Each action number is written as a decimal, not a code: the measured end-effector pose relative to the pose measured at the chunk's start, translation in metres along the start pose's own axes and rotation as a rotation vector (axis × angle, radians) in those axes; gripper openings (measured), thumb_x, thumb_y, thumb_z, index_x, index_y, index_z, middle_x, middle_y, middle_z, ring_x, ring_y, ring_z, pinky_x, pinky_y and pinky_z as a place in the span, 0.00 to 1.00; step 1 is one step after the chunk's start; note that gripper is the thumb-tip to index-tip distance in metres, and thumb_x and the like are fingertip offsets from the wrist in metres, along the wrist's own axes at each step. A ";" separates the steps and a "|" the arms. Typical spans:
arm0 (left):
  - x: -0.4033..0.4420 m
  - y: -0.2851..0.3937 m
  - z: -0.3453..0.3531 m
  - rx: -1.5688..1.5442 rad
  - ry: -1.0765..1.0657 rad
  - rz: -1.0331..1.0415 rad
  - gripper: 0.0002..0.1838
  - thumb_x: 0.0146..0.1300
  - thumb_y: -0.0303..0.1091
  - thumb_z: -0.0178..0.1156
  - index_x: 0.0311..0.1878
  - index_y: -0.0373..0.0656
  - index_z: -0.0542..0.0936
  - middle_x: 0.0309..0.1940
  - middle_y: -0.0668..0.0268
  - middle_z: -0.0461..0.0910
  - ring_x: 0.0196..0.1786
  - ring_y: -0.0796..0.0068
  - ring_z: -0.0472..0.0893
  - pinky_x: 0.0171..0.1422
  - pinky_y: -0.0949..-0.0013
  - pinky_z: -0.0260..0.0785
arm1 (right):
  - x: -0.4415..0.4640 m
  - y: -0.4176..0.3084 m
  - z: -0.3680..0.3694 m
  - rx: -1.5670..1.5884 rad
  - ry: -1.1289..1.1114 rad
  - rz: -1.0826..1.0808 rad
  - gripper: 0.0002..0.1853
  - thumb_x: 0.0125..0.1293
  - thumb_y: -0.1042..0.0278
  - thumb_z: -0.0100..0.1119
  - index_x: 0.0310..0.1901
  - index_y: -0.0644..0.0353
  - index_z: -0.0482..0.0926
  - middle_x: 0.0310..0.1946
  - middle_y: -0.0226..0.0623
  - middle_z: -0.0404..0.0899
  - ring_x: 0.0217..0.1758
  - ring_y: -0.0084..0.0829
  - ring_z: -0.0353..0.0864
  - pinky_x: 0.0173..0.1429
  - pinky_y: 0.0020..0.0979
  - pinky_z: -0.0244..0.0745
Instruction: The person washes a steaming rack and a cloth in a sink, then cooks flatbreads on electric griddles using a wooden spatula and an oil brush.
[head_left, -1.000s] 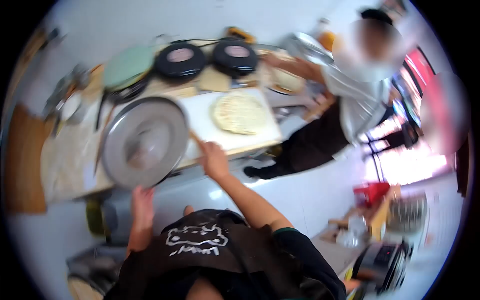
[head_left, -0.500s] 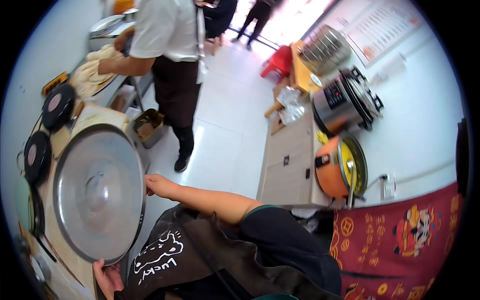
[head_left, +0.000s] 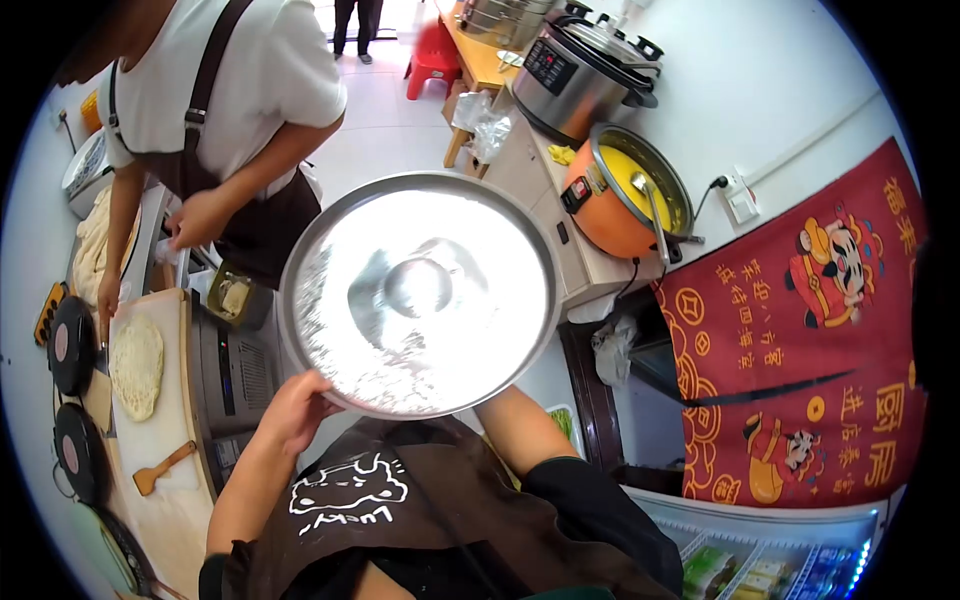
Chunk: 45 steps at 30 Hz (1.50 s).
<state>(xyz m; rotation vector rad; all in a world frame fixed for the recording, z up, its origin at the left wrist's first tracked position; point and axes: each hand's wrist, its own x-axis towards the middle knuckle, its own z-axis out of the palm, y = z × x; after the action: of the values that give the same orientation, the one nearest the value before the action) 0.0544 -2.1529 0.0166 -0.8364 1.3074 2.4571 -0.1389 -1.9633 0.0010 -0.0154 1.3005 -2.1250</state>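
Note:
A large, shiny round metal tray (head_left: 330, 300) is held in front of my apron, its bright face towards me. My left hand (head_left: 297, 412) is closed on its lower left rim. My right forearm (head_left: 515, 420) reaches up behind the tray's lower right edge, and that hand is hidden behind it. On the board to the left lie a flat round of pale dough (head_left: 137, 368) and a wooden scraper (head_left: 163, 470), both apart from my hands.
A co-worker in a white shirt (head_left: 265, 80) stands at the left counter, one hand near the dough. Black round griddles (head_left: 72, 345) line that counter. On the right are an orange pot with a ladle (head_left: 600, 210), a pressure cooker (head_left: 570, 75) and a red curtain (head_left: 780, 350).
The tray has moved off the left counter and in front of me, uncovering dough and scraper. My view has turned left. The co-worker's hand has come to the board.

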 end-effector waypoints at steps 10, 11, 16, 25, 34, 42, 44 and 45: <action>0.066 0.089 0.151 0.092 -0.619 0.206 0.26 0.74 0.48 0.49 0.61 0.33 0.72 0.49 0.61 0.80 0.54 0.72 0.78 0.63 0.67 0.68 | -0.019 -0.277 -0.141 -0.543 0.540 -0.563 0.22 0.68 0.57 0.50 0.51 0.69 0.80 0.41 0.55 0.83 0.47 0.49 0.83 0.52 0.40 0.77; 0.078 0.084 0.151 0.119 -0.629 0.209 0.26 0.74 0.47 0.49 0.61 0.34 0.72 0.49 0.61 0.80 0.54 0.72 0.78 0.63 0.67 0.67 | -0.021 -0.313 -0.159 -0.637 0.600 -0.591 0.22 0.68 0.57 0.50 0.51 0.69 0.80 0.41 0.55 0.83 0.47 0.50 0.83 0.52 0.40 0.77; 0.158 0.041 0.145 0.281 -0.388 0.122 0.22 0.72 0.44 0.51 0.60 0.37 0.74 0.49 0.63 0.81 0.53 0.73 0.79 0.62 0.68 0.67 | 0.001 -0.481 -0.243 -1.225 0.847 -0.565 0.23 0.67 0.55 0.51 0.51 0.69 0.80 0.41 0.56 0.83 0.47 0.50 0.83 0.53 0.40 0.77; 0.273 -0.052 0.122 0.153 0.215 -0.080 0.18 0.68 0.44 0.54 0.54 0.42 0.77 0.42 0.67 0.82 0.44 0.78 0.79 0.52 0.72 0.68 | 0.138 -0.564 -0.359 -2.434 0.793 -0.192 0.30 0.70 0.42 0.46 0.42 0.68 0.81 0.40 0.60 0.82 0.47 0.57 0.81 0.52 0.47 0.76; 0.274 -0.065 0.129 0.207 0.373 -0.107 0.20 0.67 0.45 0.55 0.56 0.42 0.75 0.44 0.66 0.81 0.46 0.77 0.78 0.52 0.71 0.67 | 0.211 -0.516 -0.411 -2.524 0.821 0.020 0.27 0.70 0.42 0.47 0.42 0.62 0.83 0.42 0.48 0.85 0.47 0.48 0.85 0.48 0.45 0.80; 0.286 -0.074 0.109 0.174 0.433 -0.056 0.21 0.68 0.46 0.55 0.57 0.42 0.74 0.45 0.66 0.80 0.49 0.74 0.77 0.55 0.70 0.66 | 0.229 -0.504 -0.437 -2.509 0.866 0.037 0.25 0.71 0.44 0.47 0.41 0.59 0.84 0.42 0.47 0.85 0.47 0.47 0.85 0.48 0.44 0.80; 0.286 -0.078 0.109 0.166 0.444 -0.045 0.21 0.68 0.46 0.55 0.56 0.43 0.75 0.44 0.66 0.80 0.48 0.75 0.78 0.54 0.70 0.66 | 0.232 -0.504 -0.445 -2.492 0.893 0.034 0.25 0.71 0.44 0.46 0.40 0.59 0.84 0.42 0.47 0.85 0.47 0.47 0.85 0.48 0.44 0.80; 0.287 -0.080 0.109 0.175 0.441 -0.049 0.20 0.68 0.47 0.55 0.55 0.43 0.75 0.44 0.66 0.81 0.47 0.75 0.78 0.54 0.70 0.66 | 0.231 -0.505 -0.452 -2.516 0.888 0.048 0.26 0.72 0.44 0.45 0.40 0.58 0.84 0.42 0.46 0.85 0.47 0.47 0.85 0.46 0.44 0.81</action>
<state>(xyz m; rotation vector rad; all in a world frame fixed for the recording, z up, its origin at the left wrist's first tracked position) -0.1822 -2.0349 -0.1578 -1.3959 1.5889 2.1529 -0.7280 -1.5691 0.1053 -0.0797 3.1724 0.8844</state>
